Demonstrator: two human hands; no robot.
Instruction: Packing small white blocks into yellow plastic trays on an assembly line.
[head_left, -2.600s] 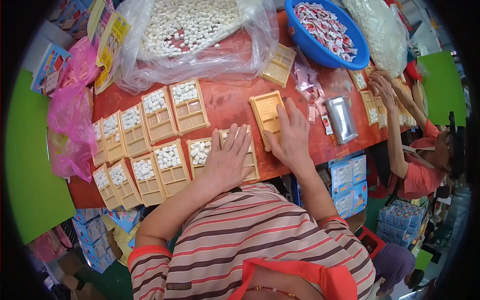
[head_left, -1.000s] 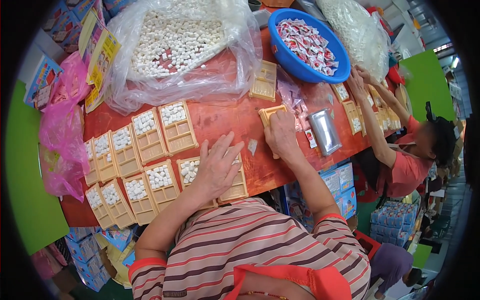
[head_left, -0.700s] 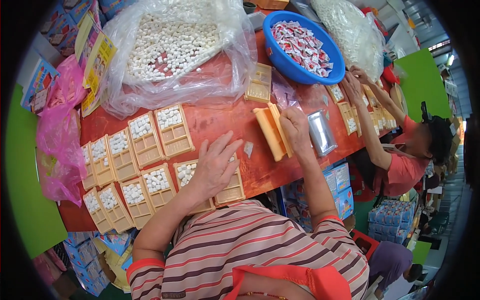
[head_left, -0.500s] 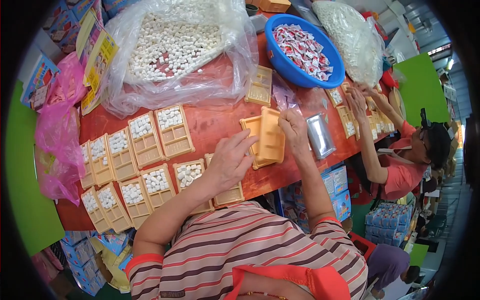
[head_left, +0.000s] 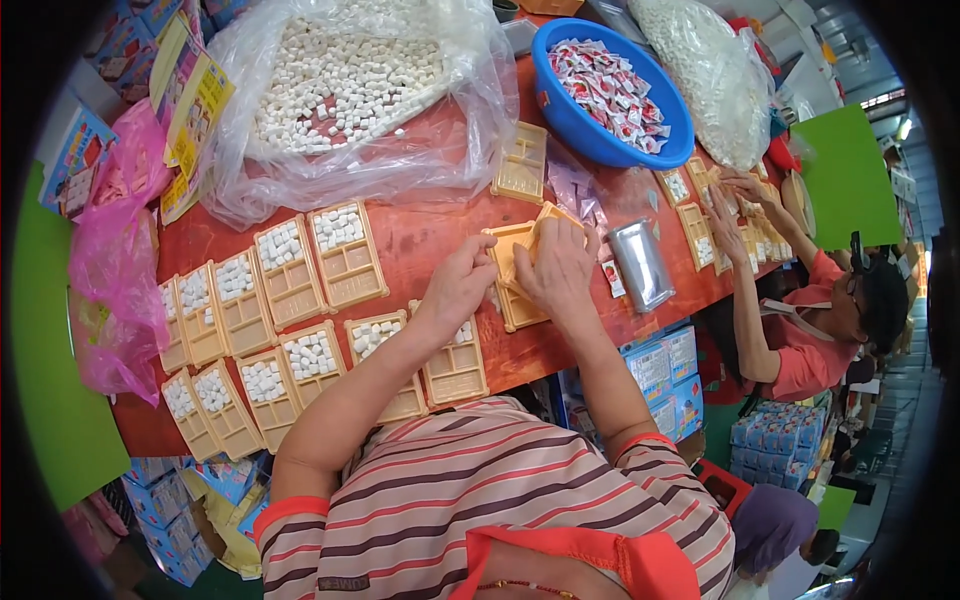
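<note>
lane: tabletop beyond left hand | blocked: trays leftward, bag ahead

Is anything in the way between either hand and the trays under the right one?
Nothing visible is. The right hand lies over the trays, and the left hand is at their left edge, nothing else between.

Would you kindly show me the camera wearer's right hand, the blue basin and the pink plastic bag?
Right hand [head_left: 560,268], head view: back of the hand.
Blue basin [head_left: 580,134], head view: wall, lower left.
Pink plastic bag [head_left: 128,268], head view: middle of the film.
</note>
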